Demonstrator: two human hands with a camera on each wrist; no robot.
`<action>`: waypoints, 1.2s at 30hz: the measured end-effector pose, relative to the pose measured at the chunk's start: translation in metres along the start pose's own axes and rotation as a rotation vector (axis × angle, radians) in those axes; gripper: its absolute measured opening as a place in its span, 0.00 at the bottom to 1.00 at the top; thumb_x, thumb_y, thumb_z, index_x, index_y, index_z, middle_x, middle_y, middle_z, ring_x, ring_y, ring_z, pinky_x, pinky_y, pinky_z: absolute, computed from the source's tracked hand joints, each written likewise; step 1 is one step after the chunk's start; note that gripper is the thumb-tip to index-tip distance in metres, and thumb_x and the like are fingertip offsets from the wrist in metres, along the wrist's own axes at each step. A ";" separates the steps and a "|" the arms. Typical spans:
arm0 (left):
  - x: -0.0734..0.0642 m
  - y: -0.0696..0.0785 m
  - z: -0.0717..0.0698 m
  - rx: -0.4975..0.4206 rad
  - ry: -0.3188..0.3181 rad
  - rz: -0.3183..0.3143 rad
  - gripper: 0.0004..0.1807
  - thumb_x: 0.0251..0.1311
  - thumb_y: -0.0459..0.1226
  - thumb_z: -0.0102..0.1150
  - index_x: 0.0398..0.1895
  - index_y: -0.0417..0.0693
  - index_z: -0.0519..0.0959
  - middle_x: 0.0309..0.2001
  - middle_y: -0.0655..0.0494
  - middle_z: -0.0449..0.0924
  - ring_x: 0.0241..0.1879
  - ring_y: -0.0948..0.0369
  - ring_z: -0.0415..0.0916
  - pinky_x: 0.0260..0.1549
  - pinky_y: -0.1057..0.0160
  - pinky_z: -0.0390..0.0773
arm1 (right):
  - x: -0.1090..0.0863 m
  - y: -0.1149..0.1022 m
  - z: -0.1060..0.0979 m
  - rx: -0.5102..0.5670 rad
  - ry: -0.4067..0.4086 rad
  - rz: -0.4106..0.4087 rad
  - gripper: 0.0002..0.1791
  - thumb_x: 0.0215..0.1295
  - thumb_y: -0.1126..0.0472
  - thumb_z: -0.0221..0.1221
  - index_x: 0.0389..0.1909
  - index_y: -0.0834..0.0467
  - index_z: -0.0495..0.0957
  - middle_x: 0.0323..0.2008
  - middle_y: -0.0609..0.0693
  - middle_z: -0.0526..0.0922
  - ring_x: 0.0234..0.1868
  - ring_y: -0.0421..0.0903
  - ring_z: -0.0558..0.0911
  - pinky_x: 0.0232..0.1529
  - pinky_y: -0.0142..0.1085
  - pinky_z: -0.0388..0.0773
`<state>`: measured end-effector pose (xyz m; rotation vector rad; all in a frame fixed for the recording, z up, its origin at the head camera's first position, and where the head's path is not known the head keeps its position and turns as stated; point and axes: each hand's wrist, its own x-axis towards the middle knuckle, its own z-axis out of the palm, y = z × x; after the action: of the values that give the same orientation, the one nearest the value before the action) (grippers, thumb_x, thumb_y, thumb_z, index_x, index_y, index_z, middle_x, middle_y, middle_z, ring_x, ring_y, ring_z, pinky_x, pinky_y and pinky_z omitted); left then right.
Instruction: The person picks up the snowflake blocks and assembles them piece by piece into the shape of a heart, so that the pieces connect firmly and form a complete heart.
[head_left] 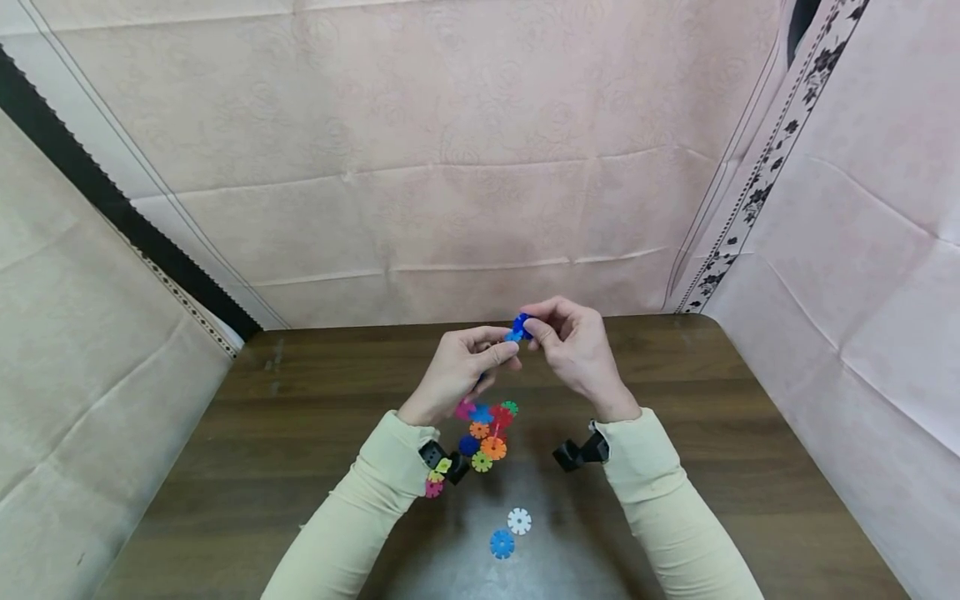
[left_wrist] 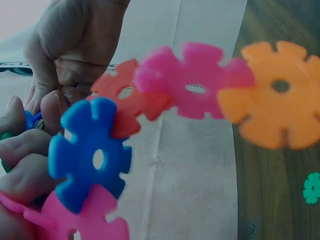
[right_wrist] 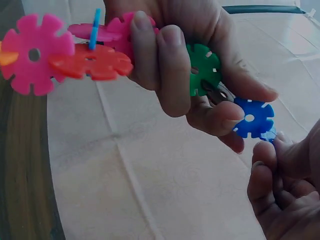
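We've got the left hand (head_left: 480, 360) and right hand (head_left: 576, 343) nearly together over the far side of the worktop (head_left: 330, 467), fingertips pinching blue discs (right_wrist: 254, 118) that meet between them, and the left also has a multicoloured chain (left_wrist: 192, 82) tucked in its fingers. More flower pieces, orange (head_left: 493, 447) included, sit between our forearms, with white (head_left: 519, 522) and blue (head_left: 502, 544) ones nearer us; the left fingers hide most of the join from the left wrist.

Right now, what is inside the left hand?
The left hand holds a green disc, a dark disc and a blue disc; curled fingers cover part of a pink disc and whatever lies behind.
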<state>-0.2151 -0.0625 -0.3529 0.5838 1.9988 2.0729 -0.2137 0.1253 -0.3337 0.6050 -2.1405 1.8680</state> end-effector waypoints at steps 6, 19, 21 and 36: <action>0.001 -0.002 0.000 -0.018 -0.007 0.019 0.15 0.66 0.42 0.60 0.50 0.42 0.81 0.32 0.43 0.83 0.10 0.62 0.60 0.07 0.68 0.57 | 0.003 0.013 -0.001 0.024 -0.017 0.016 0.08 0.67 0.66 0.59 0.45 0.63 0.81 0.33 0.59 0.82 0.26 0.51 0.80 0.25 0.32 0.78; -0.003 0.001 -0.025 0.015 0.060 -0.017 0.35 0.67 0.64 0.41 0.57 0.46 0.78 0.46 0.46 0.84 0.48 0.49 0.80 0.57 0.47 0.71 | 0.001 0.017 -0.013 0.433 0.141 -0.030 0.09 0.69 0.67 0.56 0.45 0.69 0.74 0.33 0.55 0.83 0.28 0.45 0.84 0.34 0.35 0.82; -0.005 -0.001 -0.029 -0.013 0.079 -0.026 0.37 0.68 0.65 0.38 0.57 0.44 0.77 0.49 0.47 0.83 0.52 0.49 0.79 0.61 0.47 0.67 | 0.000 0.018 -0.015 0.524 0.198 -0.010 0.08 0.70 0.67 0.56 0.45 0.67 0.73 0.34 0.55 0.83 0.29 0.45 0.84 0.35 0.35 0.82; -0.006 -0.003 -0.039 -0.253 0.214 0.103 0.22 0.69 0.42 0.56 0.60 0.38 0.74 0.41 0.43 0.84 0.39 0.54 0.83 0.47 0.54 0.80 | -0.012 0.038 -0.016 0.736 0.207 0.157 0.07 0.71 0.63 0.55 0.44 0.63 0.71 0.41 0.58 0.83 0.40 0.50 0.86 0.46 0.38 0.81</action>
<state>-0.2263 -0.1000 -0.3565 0.4416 1.7994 2.4952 -0.2216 0.1469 -0.3704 0.3429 -1.3672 2.6723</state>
